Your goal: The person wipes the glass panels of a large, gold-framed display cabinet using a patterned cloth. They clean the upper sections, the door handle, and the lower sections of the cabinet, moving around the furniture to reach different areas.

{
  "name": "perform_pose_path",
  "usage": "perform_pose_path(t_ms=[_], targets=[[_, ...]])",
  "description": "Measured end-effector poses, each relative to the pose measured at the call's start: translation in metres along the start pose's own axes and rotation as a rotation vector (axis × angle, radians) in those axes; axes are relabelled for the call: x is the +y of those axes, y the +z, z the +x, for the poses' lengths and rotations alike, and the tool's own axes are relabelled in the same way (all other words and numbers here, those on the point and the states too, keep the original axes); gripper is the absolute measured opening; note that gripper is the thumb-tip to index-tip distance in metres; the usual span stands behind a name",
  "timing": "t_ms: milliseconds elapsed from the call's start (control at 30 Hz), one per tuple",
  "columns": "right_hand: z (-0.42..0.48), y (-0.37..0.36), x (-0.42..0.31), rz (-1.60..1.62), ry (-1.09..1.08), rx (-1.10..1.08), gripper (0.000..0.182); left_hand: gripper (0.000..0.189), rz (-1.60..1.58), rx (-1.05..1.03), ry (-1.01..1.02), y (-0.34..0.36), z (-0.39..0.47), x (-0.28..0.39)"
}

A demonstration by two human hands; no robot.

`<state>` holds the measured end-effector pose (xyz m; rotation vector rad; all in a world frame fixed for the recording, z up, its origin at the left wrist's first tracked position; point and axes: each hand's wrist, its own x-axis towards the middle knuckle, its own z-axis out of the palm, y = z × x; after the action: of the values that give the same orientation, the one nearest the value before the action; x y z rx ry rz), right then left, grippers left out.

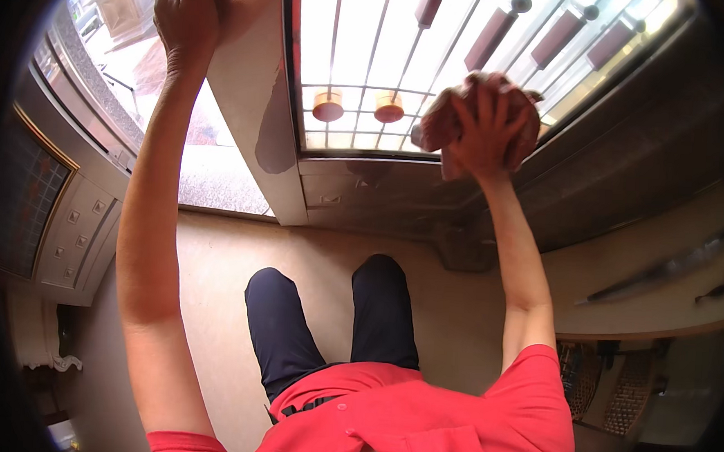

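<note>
My right hand (486,131) lies with fingers spread over a bunched reddish-brown cloth (523,130). It holds the cloth against the lower right part of a glass door pane (353,41) crossed by thin metal bars. Dark red sleeves (491,39) and short gold-coloured rings (389,108) sit on some of these bars. At the upper left, my left hand (185,17) grips the edge of the same open door (248,54), its fingers curled and partly cut off by the picture's top.
Bright daylight and stone paving (223,179) show through the doorway. Another door leaf with a framed grille panel (26,190) stands at the left. A wooden surface on the right bears a dark, long, pointed object (654,269). Woven chairs (626,393) stand below it. Underfoot is a beige floor (211,292).
</note>
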<state>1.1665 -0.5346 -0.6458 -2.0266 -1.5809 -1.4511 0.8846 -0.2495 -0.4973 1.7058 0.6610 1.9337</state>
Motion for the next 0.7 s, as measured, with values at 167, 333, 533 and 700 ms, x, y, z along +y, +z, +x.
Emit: perform_pose_path(t_ms=[167, 333, 533, 700], targets=[[0.103, -0.049, 0.097, -0.065, 0.101, 0.403, 0.072, 0.072, 0.116, 0.043, 0.001, -0.009, 0.004, -0.008], [0.104, -0.045, 0.136, -0.099, 0.333, 0.706, 0.066, 0.079, 0.038, 0.063, -0.019, 0.005, -0.014, 0.017], [0.018, -0.023, 0.017, -0.050, 0.473, 0.417, 0.056, 0.078, 0.090, 0.080, -0.009, 0.001, -0.011, 0.011], [-0.024, -0.014, 0.009, -0.043, 0.344, 0.230, 0.055, 0.080, 0.101, 0.072, -0.023, 0.009, -0.015, 0.016]])
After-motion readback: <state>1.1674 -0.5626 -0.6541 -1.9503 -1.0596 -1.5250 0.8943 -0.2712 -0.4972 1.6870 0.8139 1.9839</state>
